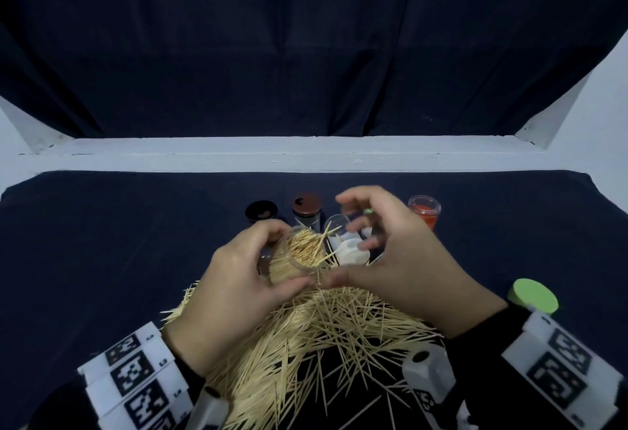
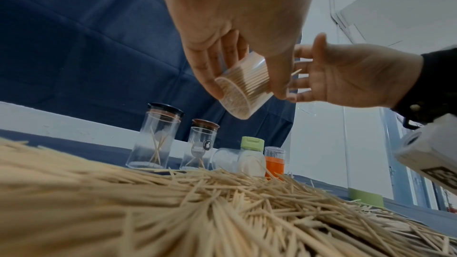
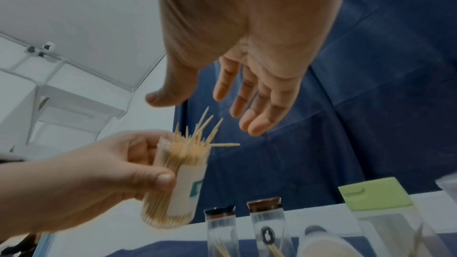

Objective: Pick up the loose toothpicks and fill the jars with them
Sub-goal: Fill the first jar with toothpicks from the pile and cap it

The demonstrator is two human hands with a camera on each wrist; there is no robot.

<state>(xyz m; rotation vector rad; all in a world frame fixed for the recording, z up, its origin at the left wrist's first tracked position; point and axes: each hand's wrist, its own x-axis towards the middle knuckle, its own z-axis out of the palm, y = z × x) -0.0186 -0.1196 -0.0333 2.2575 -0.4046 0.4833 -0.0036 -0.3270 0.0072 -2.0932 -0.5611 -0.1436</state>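
Already the left hand (image 1: 234,280) grips a packed jar (image 1: 299,256) at mid-frame, thumb and fingers curled round its wall, mouth tilted up and toward the right hand (image 1: 401,259). That hand hovers just beside the mouth, fingers spread and holding nothing, so it is the nearer one to press in the few stray tips. Below both, the toothpicks (image 1: 326,338) sprawl across the lower centre. Behind, other jars (image 2: 154,142) stand nearly empty.
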